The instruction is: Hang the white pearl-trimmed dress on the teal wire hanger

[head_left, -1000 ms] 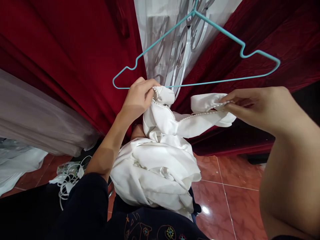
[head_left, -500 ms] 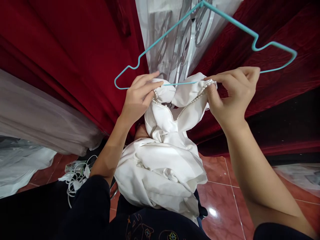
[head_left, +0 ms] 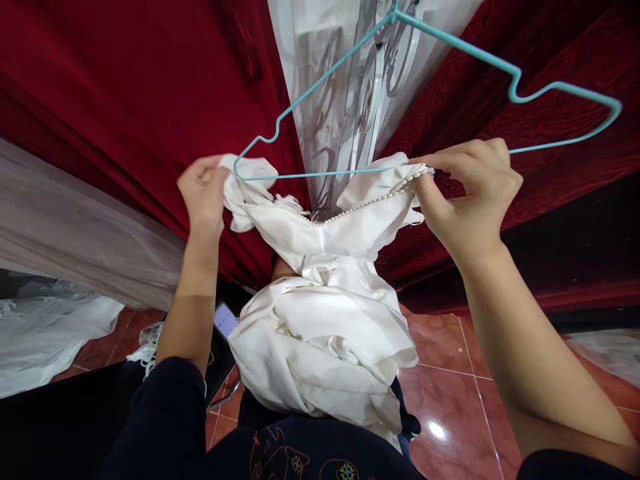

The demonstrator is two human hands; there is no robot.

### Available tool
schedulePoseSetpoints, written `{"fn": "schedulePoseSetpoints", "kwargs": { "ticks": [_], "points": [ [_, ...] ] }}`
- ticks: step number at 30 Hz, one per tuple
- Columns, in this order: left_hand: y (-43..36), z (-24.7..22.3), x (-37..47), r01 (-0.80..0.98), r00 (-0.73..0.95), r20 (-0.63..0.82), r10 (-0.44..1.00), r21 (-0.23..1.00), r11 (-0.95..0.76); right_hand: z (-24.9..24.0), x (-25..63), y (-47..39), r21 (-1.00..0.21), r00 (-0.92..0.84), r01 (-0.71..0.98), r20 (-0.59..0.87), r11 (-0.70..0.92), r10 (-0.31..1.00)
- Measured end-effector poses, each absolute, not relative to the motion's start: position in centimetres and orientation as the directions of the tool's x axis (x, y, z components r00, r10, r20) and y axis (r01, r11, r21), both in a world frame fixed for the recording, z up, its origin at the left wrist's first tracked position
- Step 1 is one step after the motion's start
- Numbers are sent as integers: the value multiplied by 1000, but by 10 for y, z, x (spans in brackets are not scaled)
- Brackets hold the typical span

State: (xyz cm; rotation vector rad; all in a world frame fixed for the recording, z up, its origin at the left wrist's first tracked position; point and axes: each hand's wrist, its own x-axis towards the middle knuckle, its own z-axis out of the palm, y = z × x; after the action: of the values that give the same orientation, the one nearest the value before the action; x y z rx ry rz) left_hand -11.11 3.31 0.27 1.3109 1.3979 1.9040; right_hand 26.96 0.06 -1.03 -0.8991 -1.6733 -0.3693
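Observation:
A white satin dress [head_left: 325,313] with a pearl-beaded neckline lies bunched over my lap, its top stretched between my two hands. My left hand [head_left: 203,193] pinches the dress's left shoulder, its fingers closed on the cloth. At the other side my right hand [head_left: 470,193] grips the beaded edge between thumb and fingers. A light-blue hanger [head_left: 320,175] crosses above the neckline, with its lower bar running at the dress top and behind my right hand. Whether that hand also holds the bar cannot be made out. The hanger's top runs out of view.
Red curtains [head_left: 150,80] hang on the left and right, with white sheer fabric and a pale ornate frame [head_left: 370,87] between them. A lit phone [head_left: 227,320] and white cables [head_left: 149,350] lie at the lower left. Red tiles [head_left: 445,380] cover the floor.
My left hand has moved left and now grips the shoulder, drawing the neckline wider and flatter. The hanger has shifted slightly. My right hand stays almost where it was.

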Motion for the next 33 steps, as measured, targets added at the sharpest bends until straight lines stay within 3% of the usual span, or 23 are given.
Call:
{"fn": "schedulePoseSetpoints", "kwargs": {
  "ticks": [2,8,13,15,18,21,23,26,28,29,31,33],
  "points": [
    [41,34,-108,341,-470,603,644,797,-498,-10,268,0,-223,-54,730,924,646,379],
    [58,75,-64,393,-92,720,688,661,-639,-13,266,-3,-243,-40,701,925,670,377],
    [36,57,-24,316,81,942,325,285,-905,-14,267,-3,-236,-55,728,916,644,398],
    [22,42,-8,356,243,925,292,195,-914,-15,266,-3,-244,-48,712,918,658,393],
    [12,16,9,503,496,756,428,152,-851,-15,262,-4,-259,-32,692,922,674,387],
    [16,-2,15,620,511,658,553,165,-768,-17,265,-4,-217,-90,710,915,670,393],
    [19,-5,14,622,500,658,564,180,-762,-23,278,0,-121,-77,760,959,638,274],
    [19,-2,8,598,505,659,557,199,-777,-37,317,15,-8,55,863,995,505,-78],
    [18,3,3,594,509,650,564,209,-777,-46,347,26,-158,197,847,980,508,-24],
    [17,5,2,589,512,642,571,221,-777,-48,360,32,-290,277,825,956,485,101],
    [14,10,0,568,514,626,587,265,-779,-44,380,41,-517,438,782,853,350,283],
    [11,13,1,535,505,617,603,324,-780,-31,390,45,-611,532,763,779,212,330]
  ]
}}
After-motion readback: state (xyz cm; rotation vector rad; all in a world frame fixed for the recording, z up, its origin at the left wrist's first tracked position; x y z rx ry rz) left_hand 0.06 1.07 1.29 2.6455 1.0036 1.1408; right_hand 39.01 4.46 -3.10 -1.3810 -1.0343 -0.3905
